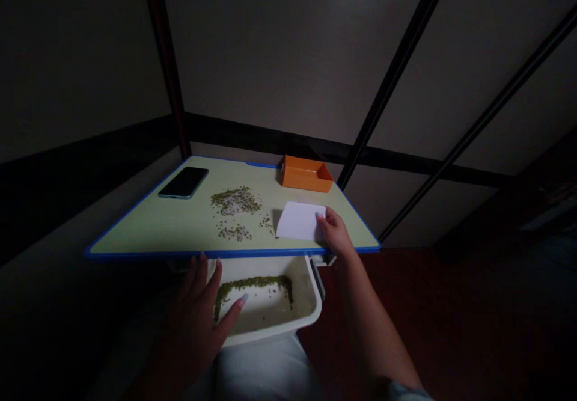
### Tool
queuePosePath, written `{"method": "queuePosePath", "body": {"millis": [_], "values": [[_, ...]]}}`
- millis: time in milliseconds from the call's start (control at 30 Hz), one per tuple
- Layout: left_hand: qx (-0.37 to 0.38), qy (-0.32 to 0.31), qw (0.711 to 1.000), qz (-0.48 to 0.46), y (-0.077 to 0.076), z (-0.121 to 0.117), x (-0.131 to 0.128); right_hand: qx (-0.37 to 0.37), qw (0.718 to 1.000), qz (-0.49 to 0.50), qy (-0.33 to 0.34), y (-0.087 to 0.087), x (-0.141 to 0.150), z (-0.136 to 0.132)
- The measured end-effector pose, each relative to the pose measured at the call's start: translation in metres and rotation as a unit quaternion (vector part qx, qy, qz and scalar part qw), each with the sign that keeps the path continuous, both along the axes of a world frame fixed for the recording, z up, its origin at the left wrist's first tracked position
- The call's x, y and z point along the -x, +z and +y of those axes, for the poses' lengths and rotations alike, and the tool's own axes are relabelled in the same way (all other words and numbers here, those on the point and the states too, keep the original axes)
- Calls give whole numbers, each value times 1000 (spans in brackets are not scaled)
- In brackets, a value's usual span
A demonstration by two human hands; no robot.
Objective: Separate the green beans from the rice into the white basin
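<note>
My right hand [334, 230] pinches the right end of a white card [297, 220], held low over the right part of the tabletop. Left of the card lies a loose pile of small green and pale grains [235, 200], with a smaller scatter [234, 231] nearer the front edge. My left hand [202, 299] has its fingers spread at the left side of a white plastic bin [311, 311], just below the table edge. Inside the bin, green grains [256, 282] line the far part of the floor.
The pale green table [148, 229] has a blue rim. A smartphone [184, 183] lies at its back left, and an orange open box [306, 175] stands at its back right. Panelled walls [279, 58] rise behind. Dark red floor [433, 305] shows on the right.
</note>
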State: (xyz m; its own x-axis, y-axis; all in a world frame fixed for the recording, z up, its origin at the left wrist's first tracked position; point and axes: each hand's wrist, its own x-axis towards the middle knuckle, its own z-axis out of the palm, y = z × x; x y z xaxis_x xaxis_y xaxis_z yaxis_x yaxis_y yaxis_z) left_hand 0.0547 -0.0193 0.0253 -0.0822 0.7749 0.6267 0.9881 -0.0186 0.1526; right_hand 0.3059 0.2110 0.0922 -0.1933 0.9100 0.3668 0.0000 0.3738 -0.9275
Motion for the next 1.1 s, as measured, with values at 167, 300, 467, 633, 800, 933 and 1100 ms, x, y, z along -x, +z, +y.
{"method": "queuePosePath", "body": {"millis": [167, 300, 467, 633, 800, 933, 1100], "values": [[-1, 5, 1000, -3, -1, 0, 0, -5, 1000, -4, -1, -1, 0, 0], [1, 4, 1000, -4, -2, -1, 0, -5, 1000, -4, -1, 0, 0, -1], [-1, 5, 1000, 2, 0, -2, -1, -4, 1000, -9, 0, 1, 0, -2], [-5, 8, 1000, 12, 2, -1, -3, -4, 1000, -28, 8, 2, 2, -2], [-6, 4, 1000, 22, 3, 0, -3, -7, 999, -33, 9, 0, 5, -1], [-15, 5, 999, 29, 5, 0, -3, -12, 999, -33, 7, -2, 7, 0], [-17, 4, 999, 38, 8, 0, -4, -20, 999, -39, 6, -4, 13, -2]]}}
